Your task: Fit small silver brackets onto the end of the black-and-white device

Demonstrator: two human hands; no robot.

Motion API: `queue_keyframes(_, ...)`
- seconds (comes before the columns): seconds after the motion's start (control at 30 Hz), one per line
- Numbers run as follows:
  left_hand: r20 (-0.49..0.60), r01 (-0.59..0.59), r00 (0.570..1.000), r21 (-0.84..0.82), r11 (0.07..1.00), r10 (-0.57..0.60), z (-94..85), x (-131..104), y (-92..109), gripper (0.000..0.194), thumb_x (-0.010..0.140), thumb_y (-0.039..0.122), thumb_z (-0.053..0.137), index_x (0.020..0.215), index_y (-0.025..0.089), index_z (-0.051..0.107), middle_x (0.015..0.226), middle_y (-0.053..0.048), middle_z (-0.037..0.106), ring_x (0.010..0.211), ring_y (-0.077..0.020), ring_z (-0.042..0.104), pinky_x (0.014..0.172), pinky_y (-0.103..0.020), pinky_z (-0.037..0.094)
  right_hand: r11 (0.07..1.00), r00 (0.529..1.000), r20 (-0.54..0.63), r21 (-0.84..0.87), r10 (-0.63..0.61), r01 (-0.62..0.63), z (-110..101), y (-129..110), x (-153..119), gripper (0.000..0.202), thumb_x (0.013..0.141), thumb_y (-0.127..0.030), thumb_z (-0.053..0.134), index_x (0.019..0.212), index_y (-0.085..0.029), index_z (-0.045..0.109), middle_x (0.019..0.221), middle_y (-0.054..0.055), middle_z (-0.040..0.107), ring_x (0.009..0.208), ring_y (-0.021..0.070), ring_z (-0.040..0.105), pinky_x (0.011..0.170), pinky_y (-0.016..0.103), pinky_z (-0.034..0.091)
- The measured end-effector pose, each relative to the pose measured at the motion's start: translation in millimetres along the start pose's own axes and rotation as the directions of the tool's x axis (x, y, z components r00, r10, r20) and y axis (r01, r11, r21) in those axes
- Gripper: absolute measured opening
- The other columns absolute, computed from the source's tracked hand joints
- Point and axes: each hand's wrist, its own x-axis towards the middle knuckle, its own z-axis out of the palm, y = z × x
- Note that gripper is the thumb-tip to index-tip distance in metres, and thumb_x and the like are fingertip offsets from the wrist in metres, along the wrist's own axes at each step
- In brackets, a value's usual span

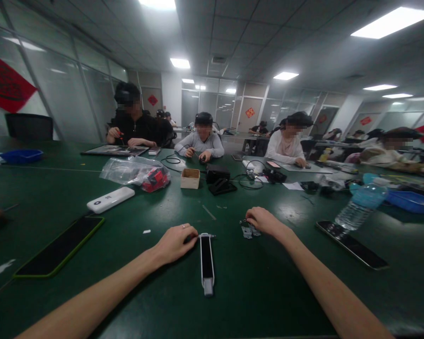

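On the green table lies a narrow device (pixel 207 263) with a white frame and a dark face. A thin metal rod (pixel 212 236) crosses its far end. My left hand (pixel 176 243) rests left of that end, fingers curled in, the tips closed at the rod's left side. To the right, my right hand (pixel 265 221) pinches at a small pile of flat metal pieces (pixel 247 232). Its fingertips touch a small metal piece at the pile's far edge, too small to name. The fingers partly cover the pile.
A green-edged phone (pixel 60 247) and a white power bank (pixel 111 199) lie left. Ahead are a plastic bag (pixel 127 172), a small box (pixel 190 179) and a black stand (pixel 222 185). A water bottle (pixel 356 209) and a phone (pixel 353 245) are right. Co-workers sit opposite.
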Motion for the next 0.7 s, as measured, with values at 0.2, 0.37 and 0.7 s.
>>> queue_keyframes(0.2, 0.003, 0.002, 1.0, 0.004, 1.0, -0.002, 0.0, 0.2, -0.2, 0.015, 0.087, 0.025, 0.048, 0.093, 0.018, 0.061, 0.086, -0.002, 0.062, 0.071, -0.0134, 0.057, 0.062, -0.022, 0.042, 1.0, 1.0, -0.006, 0.002, 0.03, -0.03, 3.5, 2.1, 2.1, 0.02, 0.085, -0.022, 0.047, 0.088, -0.014, 0.065, 0.094, 0.01, 0.064, 0.087, 0.0184, 0.058, 0.07, 0.023, 0.038)
queue_keyframes(0.37, -0.005, 0.001, 1.0, 0.0, 1.0, -0.001, 1.6, 0.0, -1.5, 0.016, 0.087, 0.026, 0.048, 0.094, 0.019, 0.061, 0.085, -0.002, 0.062, 0.07, -0.0135, 0.057, 0.061, -0.022, 0.042, 1.0, 0.999, -0.026, -0.012, 0.028, -0.028, 7.8, 4.1, 3.6, 0.02, 0.086, -0.025, 0.047, 0.086, -0.013, 0.063, 0.091, 0.011, 0.064, 0.087, 0.0206, 0.058, 0.07, 0.025, 0.038)
queue_keyframes(0.7, -0.004, -0.002, 1.0, -0.002, 1.0, 0.002, 0.2, -0.8, 1.3, 0.015, 0.086, 0.023, 0.048, 0.093, 0.018, 0.061, 0.087, -0.003, 0.063, 0.075, -0.0149, 0.059, 0.066, -0.024, 0.044, 1.0, 0.995, -0.096, -0.016, 0.007, -0.009, 0.9, 4.1, -3.4, 0.023, 0.09, -0.023, 0.039, 0.09, -0.012, 0.059, 0.092, 0.013, 0.062, 0.089, 0.0213, 0.056, 0.074, 0.028, 0.039)
